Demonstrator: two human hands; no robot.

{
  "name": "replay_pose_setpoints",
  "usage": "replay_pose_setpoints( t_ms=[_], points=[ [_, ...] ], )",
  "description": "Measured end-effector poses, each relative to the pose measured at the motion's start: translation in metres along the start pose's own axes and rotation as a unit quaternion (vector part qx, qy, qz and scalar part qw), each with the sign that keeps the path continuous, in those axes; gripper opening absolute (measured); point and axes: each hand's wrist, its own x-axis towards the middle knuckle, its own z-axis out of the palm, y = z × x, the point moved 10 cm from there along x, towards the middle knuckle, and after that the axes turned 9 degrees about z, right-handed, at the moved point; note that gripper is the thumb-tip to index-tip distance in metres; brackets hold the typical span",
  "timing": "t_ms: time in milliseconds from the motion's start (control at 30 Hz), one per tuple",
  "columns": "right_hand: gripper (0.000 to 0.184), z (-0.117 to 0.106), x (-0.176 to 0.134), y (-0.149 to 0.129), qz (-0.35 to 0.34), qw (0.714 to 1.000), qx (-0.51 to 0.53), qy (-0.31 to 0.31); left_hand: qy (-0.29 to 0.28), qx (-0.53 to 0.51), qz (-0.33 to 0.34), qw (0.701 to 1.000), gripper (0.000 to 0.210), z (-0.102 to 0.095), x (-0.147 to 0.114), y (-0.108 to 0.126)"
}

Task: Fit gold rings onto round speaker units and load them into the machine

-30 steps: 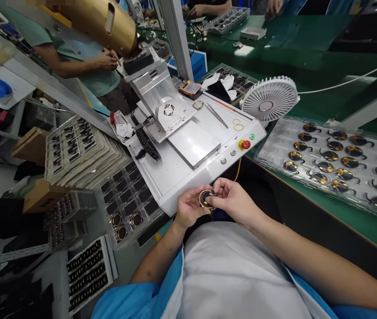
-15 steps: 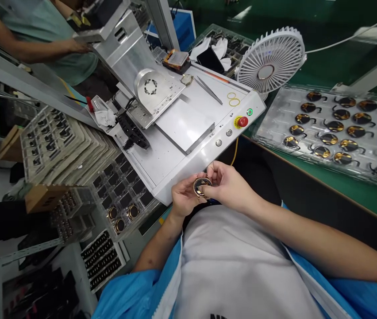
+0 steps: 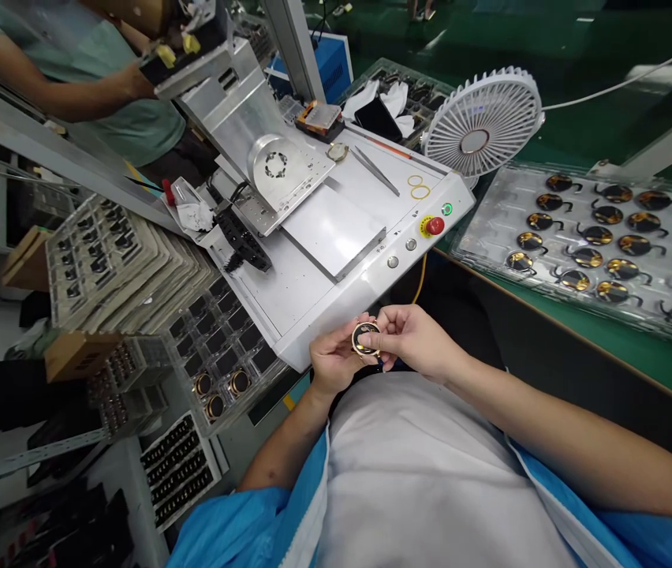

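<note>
Close to my body, just off the machine's front edge, I hold a round watch case (image 3: 364,329) with a gold rim and a dark face. My left hand (image 3: 332,359) is closed around its left side. The thumb of my right hand (image 3: 416,339) presses on the face, and its fingers curl at the right edge. Part of the case is hidden behind the fingers. Ahead is the white machine base (image 3: 312,319) with a metal fixture (image 3: 280,177) on it and a flat plate (image 3: 339,229) in front of that.
A red stop button (image 3: 434,226) sits on the machine's front panel. Tweezers (image 3: 376,171) and yellow rings (image 3: 419,187) lie on its top. A fan (image 3: 481,126) stands at right, beside a tray (image 3: 478,229) of round parts. Stacked trays (image 3: 128,276) stand left. A co-worker's arm (image 3: 69,95) is beyond.
The view has shifted slightly. My right thumb still presses the watch case, which now shows more of its gold rim. The co-worker's hand has moved a little.
</note>
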Motion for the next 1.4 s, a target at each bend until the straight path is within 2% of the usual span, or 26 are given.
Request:
replay_pose_setpoints(
  t_ms=[200,300,367,433,500,567,667,767,867,933,1033,1100,1200,1400],
  points=[
    [0.061,0.005,0.009,0.006,-0.024,0.999,0.038,-0.004,0.012,0.02,0.003,1.0,0.056,-0.006,-0.001,-0.002],
    [0.059,0.007,0.016,0.0,-0.009,1.0,-0.02,-0.014,0.015,0.008,0.021,1.0,0.053,-0.007,0.001,0.004],
    [0.058,0.0,0.025,-0.013,-0.005,0.997,-0.076,-0.013,0.017,-0.013,0.032,0.999,0.052,-0.005,0.003,0.01],
    [0.057,-0.022,0.036,-0.041,-0.038,0.994,-0.089,0.046,0.016,-0.034,0.02,0.999,0.05,-0.002,0.004,0.013],
    [0.052,-0.055,0.044,-0.073,-0.086,0.984,-0.053,0.15,0.005,-0.044,-0.003,0.999,0.05,0.002,0.006,0.014],
    [0.045,-0.079,0.052,-0.098,-0.11,0.968,-0.023,0.223,-0.013,-0.037,-0.015,0.999,0.052,0.006,0.007,0.016],
    [0.038,-0.09,0.063,-0.118,-0.115,0.965,-0.027,0.235,-0.022,-0.01,0.015,1.0,0.066,0.005,0.01,0.024],
    [0.038,-0.087,0.06,-0.125,-0.137,0.964,-0.039,0.226,-0.009,0.023,0.047,0.999,0.073,0.001,0.011,0.032],
    [0.042,-0.073,0.041,-0.119,-0.174,0.963,-0.064,0.198,-0.004,0.079,0.071,0.994,0.075,-0.001,0.01,0.04],
    [0.046,-0.056,0.028,-0.104,-0.166,0.97,-0.094,0.15,-0.009,0.125,0.087,0.988,0.076,0.001,0.01,0.045],
    [0.047,-0.025,0.012,-0.068,-0.106,0.981,-0.151,0.057,-0.018,0.19,0.107,0.976,0.076,0.004,0.01,0.05],
    [0.045,-0.011,0.003,-0.048,-0.083,0.98,-0.179,0.019,-0.024,0.216,0.127,0.968,0.075,0.007,0.01,0.053],
    [0.041,-0.005,-0.003,-0.036,-0.093,0.974,-0.206,0.019,-0.035,0.233,0.149,0.96,0.071,0.012,0.01,0.055],
    [0.04,-0.01,-0.002,-0.036,-0.122,0.962,-0.237,0.058,-0.047,0.245,0.166,0.954,0.071,0.016,0.008,0.057]
  ],
)
